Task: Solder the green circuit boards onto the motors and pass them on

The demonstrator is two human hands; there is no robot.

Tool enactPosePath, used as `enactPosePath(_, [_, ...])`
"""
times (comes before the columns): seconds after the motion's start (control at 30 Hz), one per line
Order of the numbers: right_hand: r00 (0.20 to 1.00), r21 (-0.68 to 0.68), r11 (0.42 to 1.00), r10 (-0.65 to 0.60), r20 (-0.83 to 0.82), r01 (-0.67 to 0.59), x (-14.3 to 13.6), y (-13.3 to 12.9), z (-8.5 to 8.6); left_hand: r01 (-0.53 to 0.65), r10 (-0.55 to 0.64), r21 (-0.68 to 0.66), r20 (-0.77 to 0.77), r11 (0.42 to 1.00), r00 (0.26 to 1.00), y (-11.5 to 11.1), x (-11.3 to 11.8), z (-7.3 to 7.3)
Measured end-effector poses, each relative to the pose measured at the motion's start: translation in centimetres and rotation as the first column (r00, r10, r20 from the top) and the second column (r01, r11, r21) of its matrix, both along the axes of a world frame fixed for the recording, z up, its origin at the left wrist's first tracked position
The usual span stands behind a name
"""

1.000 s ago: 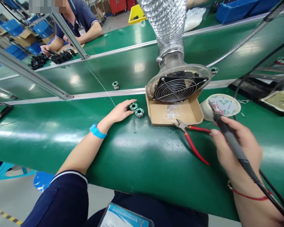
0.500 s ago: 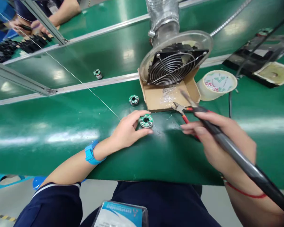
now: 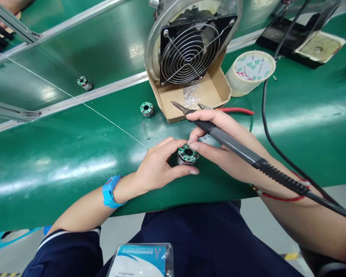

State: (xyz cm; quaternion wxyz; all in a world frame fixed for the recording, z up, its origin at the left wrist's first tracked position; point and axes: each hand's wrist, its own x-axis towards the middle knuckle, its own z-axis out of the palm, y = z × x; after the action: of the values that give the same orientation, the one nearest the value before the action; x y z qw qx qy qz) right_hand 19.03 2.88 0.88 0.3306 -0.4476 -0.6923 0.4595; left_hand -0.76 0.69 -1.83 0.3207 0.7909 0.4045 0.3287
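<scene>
My left hand (image 3: pixel 164 163) grips a small round part (image 3: pixel 187 157) with a green circuit board on top, thumb in front and fingers behind. The soldering iron (image 3: pixel 233 144) lies across my right hand (image 3: pixel 225 150), held between the fingers, its tip pointing up and left over the cardboard tray. Thumb and a fingertip of this hand meet at the board's upper edge. Behind them lie the cutters with a red handle (image 3: pixel 238 110), partly hidden by the hand. A thin white wire (image 3: pixel 103 116) runs from the upper left to my left hand.
A fan with a wire guard (image 3: pixel 188 57) stands over a cardboard tray (image 3: pixel 175 111) holding clippings. Another round part (image 3: pixel 147 109) sits left of it. To the right are a tape roll (image 3: pixel 252 71) and a soldering stand (image 3: pixel 288 38) with a sponge. A person's hand shows at upper left.
My right hand has moved left to the round part with the iron. The cutters have left that hand and now lie behind it. The view has shifted, bringing the fan closer.
</scene>
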Motion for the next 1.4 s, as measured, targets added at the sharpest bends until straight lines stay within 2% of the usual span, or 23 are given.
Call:
enactPosePath(0.17, [0.999,0.051,0.998,0.037,0.018,-0.038,-0.2,0.2,0.2,0.0,0.0,0.008,0.004,1.0,1.0,0.0,0.1,0.3])
enactPosePath(0.3, [0.996,0.142,0.986,0.089,0.011,-0.09,-0.1,0.2,-1.0,-0.006,0.005,-0.04,-0.014,0.999,1.0,0.1,0.2,0.1])
enactPosePath(0.37, [0.997,0.151,0.986,0.076,-0.017,-0.072,-0.1,0.0,-1.8,-0.015,0.011,-0.063,-0.053,0.998,0.999,0.2,0.2,-0.2])
enactPosePath(0.43, [1.0,0.175,0.985,0.0,-0.022,0.003,-0.3,-0.4,-2.5,-0.038,0.03,-0.072,-0.11,0.997,0.993,0.5,0.3,-0.4])
enactPosePath(0.53, [0.987,0.281,0.957,-0.106,0.124,0.067,-0.7,-0.9,-3.4,-0.084,0.067,-0.084,-0.19,0.993,0.98,0.9,0.5,-0.9])
enactPosePath(0.63, [0.95,0.354,0.935,-0.101,0.296,-0.01,-1.1,-1.1,-4.4,-0.131,0.095,-0.146,-0.234,0.981,0.968,1.1,0.4,-1.7])
enactPosePath(0.7, [0.931,0.385,0.922,-0.096,0.352,-0.05,-1.1,-0.9,-5.1,-0.161,0.126,-0.223,-0.166,0.961,0.978,1.1,0.0,-2.3])
enactPosePath(0.77, [0.921,0.405,0.91,-0.084,0.38,-0.084,-1.0,-0.7,-5.5,-0.157,0.165,-0.322,-0.002,0.934,0.986,1.0,-0.4,-2.9])
enactPosePath(0.83, [0.929,0.416,0.904,-0.066,0.365,-0.099,-0.9,-0.7,-5.5,-0.103,0.193,-0.423,0.176,0.901,0.965,0.8,-0.6,-3.2])
enactPosePath(0.97, [0.983,0.488,0.871,-0.041,0.178,-0.052,-1.6,-1.2,-4.7,0.069,0.18,-0.524,0.41,0.849,0.894,0.4,-0.2,-2.9])
enactPosePath(1.1, [0.999,0.537,0.843,-0.018,0.037,-0.005,-2.7,-1.9,-4.2,0.166,0.144,-0.515,0.509,0.841,0.848,0.0,0.4,-1.9])
enactPosePath(1.17, [0.996,0.539,0.839,-0.092,-0.001,0.078,-2.9,-2.1,-4.3,0.124,0.109,-0.475,0.434,0.871,0.894,0.0,0.2,-1.2])
enactPosePath(1.27, [0.948,0.504,0.811,-0.313,-0.054,0.296,-2.2,-1.9,-4.7,-0.059,0.091,-0.262,0.11,0.963,0.99,0.5,-0.6,-0.1])
enactPosePath(1.33, [0.908,0.451,0.799,-0.414,-0.067,0.397,-1.3,-1.7,-5.0,-0.11,0.103,-0.073,-0.098,0.991,0.99,1.1,-1.3,0.3])
enactPosePath(1.4, [0.891,0.394,0.811,-0.451,-0.052,0.433,-0.2,-1.8,-5.2,-0.1,0.102,0.02,-0.213,0.995,0.972,1.5,-1.8,0.4])
